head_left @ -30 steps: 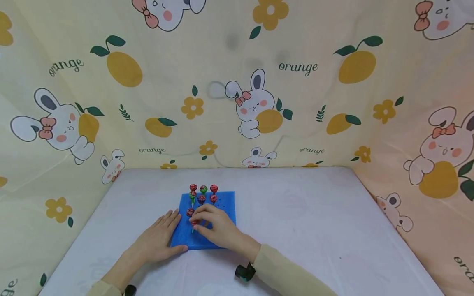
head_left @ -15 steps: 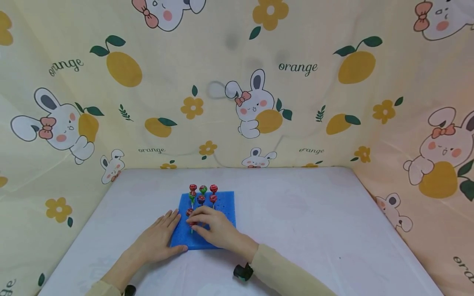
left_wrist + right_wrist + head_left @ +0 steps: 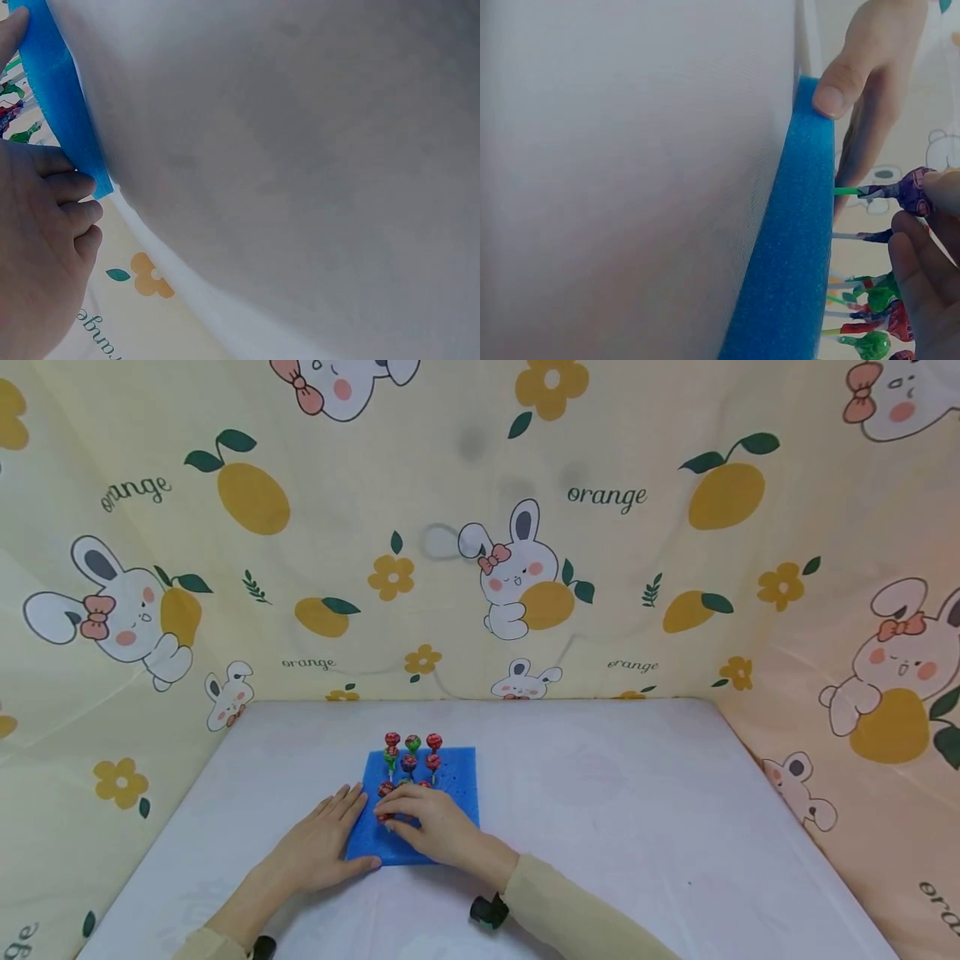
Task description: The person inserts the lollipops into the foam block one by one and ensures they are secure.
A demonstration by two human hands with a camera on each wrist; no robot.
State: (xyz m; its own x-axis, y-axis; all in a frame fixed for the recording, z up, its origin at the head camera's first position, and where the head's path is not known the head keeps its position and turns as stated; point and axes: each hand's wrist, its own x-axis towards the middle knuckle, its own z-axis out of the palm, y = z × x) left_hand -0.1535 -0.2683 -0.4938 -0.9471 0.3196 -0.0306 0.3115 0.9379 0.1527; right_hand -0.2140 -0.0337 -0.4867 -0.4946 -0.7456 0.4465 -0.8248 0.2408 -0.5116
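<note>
A blue foam block (image 3: 405, 853) bears several wrapped lollipops (image 3: 408, 763) standing in rows on their sticks. My right hand (image 3: 442, 828) pinches a purple-wrapped lollipop (image 3: 911, 193) by its head, between thumb and fingers. Its green stick meets the foam face near the front left part of the block. My left hand (image 3: 318, 842) rests along the left side of the block, fingers extended and thumb at the front left corner; in the left wrist view its fingertips touch the foam's edge. Some lollipops are partly hidden behind my right hand.
The block lies on a white-covered table (image 3: 615, 827). Behind and at the sides hangs a cream curtain (image 3: 637, 427) printed with rabbits and oranges. Small holes show in the foam's right part. A black wrist camera (image 3: 489, 912) sits under the right sleeve.
My right hand has shifted slightly left and down with the lollipop, uncovering more lollipop heads behind it. The left hand and the foam block stay where they were.
</note>
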